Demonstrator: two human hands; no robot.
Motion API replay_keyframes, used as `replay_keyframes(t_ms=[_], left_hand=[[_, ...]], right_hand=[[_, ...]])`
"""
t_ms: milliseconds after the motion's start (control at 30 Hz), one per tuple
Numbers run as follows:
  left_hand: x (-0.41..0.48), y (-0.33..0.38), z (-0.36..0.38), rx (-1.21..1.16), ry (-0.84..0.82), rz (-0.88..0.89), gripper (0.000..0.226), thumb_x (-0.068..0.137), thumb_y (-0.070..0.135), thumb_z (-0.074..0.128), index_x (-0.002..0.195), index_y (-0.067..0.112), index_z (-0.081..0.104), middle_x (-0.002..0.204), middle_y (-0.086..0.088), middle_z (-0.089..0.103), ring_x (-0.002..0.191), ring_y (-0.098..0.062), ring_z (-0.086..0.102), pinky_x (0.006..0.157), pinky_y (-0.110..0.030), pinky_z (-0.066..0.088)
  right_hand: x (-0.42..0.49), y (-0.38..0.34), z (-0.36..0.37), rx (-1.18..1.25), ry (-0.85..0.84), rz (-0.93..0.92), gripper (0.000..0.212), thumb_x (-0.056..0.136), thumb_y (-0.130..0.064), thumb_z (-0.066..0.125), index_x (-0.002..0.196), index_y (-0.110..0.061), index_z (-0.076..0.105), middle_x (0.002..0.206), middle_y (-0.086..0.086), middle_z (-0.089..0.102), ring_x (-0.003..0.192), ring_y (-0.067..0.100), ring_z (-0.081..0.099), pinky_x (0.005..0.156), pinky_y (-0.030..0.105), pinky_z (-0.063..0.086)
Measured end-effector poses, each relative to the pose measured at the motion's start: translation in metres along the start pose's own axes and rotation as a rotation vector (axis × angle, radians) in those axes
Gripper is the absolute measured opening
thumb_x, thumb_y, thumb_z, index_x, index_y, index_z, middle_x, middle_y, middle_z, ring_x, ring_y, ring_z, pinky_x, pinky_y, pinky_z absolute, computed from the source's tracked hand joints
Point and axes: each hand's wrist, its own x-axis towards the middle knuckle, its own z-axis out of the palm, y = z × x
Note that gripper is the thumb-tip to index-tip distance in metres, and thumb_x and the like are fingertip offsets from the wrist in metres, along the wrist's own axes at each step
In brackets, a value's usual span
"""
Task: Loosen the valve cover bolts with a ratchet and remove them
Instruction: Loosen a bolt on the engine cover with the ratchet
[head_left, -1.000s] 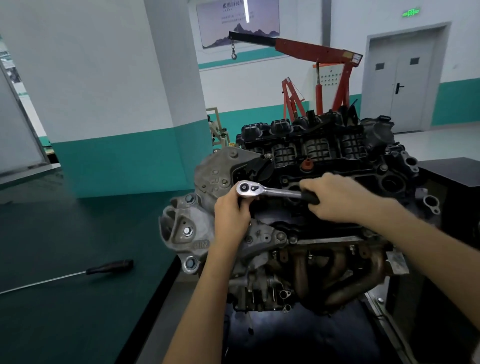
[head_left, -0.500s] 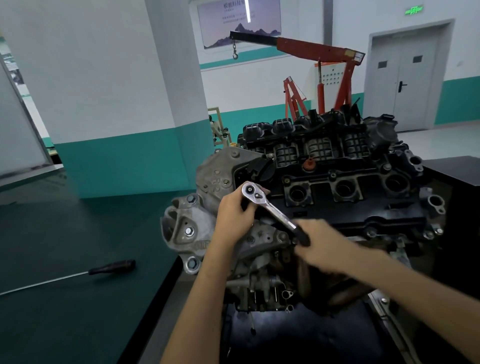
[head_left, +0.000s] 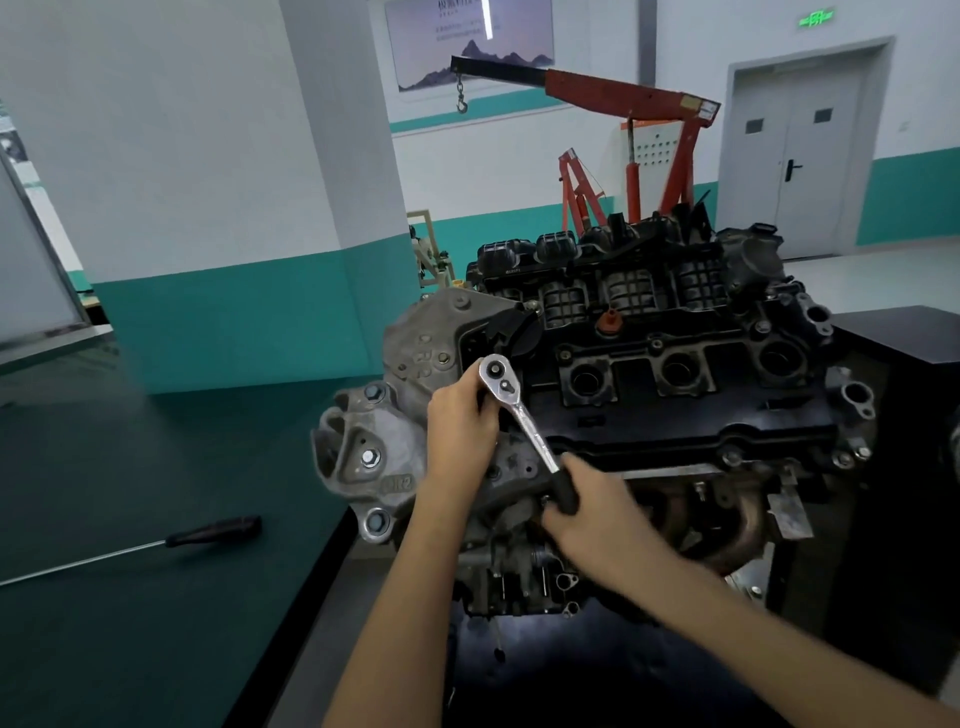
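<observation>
At the left end of the engine (head_left: 410, 338), the ratchet (head_left: 524, 421) stands with its head over the corner of the black valve cover (head_left: 649, 423). The chrome shank slants from the head down toward the wearer.

Left hand (head_left: 460, 415): fingers curled around the ratchet just beneath the head, thumb against the head's rim. Socket and fastener under it are hidden.

Right hand (head_left: 592, 519): wrapped round the black grip at the shank's near end, slightly blurred.

Bolts (head_left: 732, 457) sit along the cover's near edge, right of the ratchet.

Writing: the grey bracket (head_left: 397, 484) on the engine's left face carries a cast mark ending in "R2". Other raised characters on the engine are illegible. The green lit sign (head_left: 816, 18) over the grey door (head_left: 810, 150), behind and right of the engine, cannot be read. Poster (head_left: 467, 41) text behind the engine is too small.

Left of the engine, a long-shafted screwdriver (head_left: 213, 531) with a black handle lies on the green desk (head_left: 130, 457). A red hoist (head_left: 623, 98) stands behind the engine.
</observation>
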Motion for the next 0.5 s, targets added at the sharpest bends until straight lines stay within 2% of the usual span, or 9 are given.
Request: replay_keyframes(t_ms=[100,200,233,333,433,500], left_hand=[[0.0,-0.003,-0.003,-0.058,-0.034,-0.01,0.013,0.083,-0.002,0.062,0.08,0.009,0.066,0.069,-0.003,0.068,0.068,-0.02,0.063,0.065,-0.037,0.048],[0.001,0.002,-0.01,-0.16,-0.118,0.024,0.027,0.082,-0.005,0.061,0.079,0.021,0.065,0.08,0.007,0.071,0.078,-0.008,0.065,0.074,-0.029,0.051],[0.001,0.003,-0.013,-0.193,-0.167,0.045,0.028,0.083,-0.006,0.057,0.085,0.02,0.067,0.086,0.009,0.072,0.084,-0.006,0.065,0.077,-0.027,0.051],[0.003,0.003,-0.017,-0.218,-0.269,0.075,0.025,0.091,0.002,0.054,0.103,0.016,0.07,0.097,0.015,0.071,0.094,0.003,0.062,0.082,-0.018,0.048],[0.003,0.003,-0.015,-0.195,-0.248,0.054,0.019,0.096,0.011,0.058,0.112,0.015,0.068,0.089,0.019,0.069,0.078,0.01,0.059,0.072,-0.009,0.042],[0.002,0.005,-0.012,-0.179,-0.188,0.039,0.018,0.095,0.009,0.06,0.11,0.012,0.069,0.086,0.011,0.071,0.069,0.006,0.058,0.068,-0.011,0.042]], right_hand=[[-0.007,-0.008,0.038,0.186,0.029,0.026,0.02,0.081,-0.002,0.054,0.088,-0.02,0.054,0.065,0.005,0.056,0.044,0.006,0.05,0.043,0.02,0.042],[-0.003,-0.005,0.019,0.107,-0.001,-0.016,0.028,0.08,0.0,0.055,0.082,-0.028,0.053,0.067,-0.003,0.056,0.05,0.003,0.051,0.048,0.015,0.042],[0.0,-0.001,0.005,0.034,-0.028,-0.05,0.026,0.079,0.0,0.056,0.082,-0.026,0.054,0.068,-0.003,0.058,0.054,0.005,0.053,0.053,0.018,0.044],[0.022,0.006,-0.056,-0.336,-0.091,-0.149,0.017,0.08,-0.006,0.059,0.092,-0.018,0.058,0.074,0.003,0.059,0.067,0.025,0.058,0.062,0.03,0.047],[0.057,-0.007,-0.113,-0.821,-0.097,-0.233,0.022,0.088,-0.02,0.058,0.11,-0.022,0.055,0.077,0.001,0.055,0.071,0.026,0.058,0.064,0.031,0.043],[0.07,-0.018,-0.125,-0.923,-0.092,-0.275,0.026,0.09,-0.022,0.056,0.116,-0.022,0.053,0.072,-0.003,0.047,0.072,0.026,0.057,0.062,0.031,0.04]])
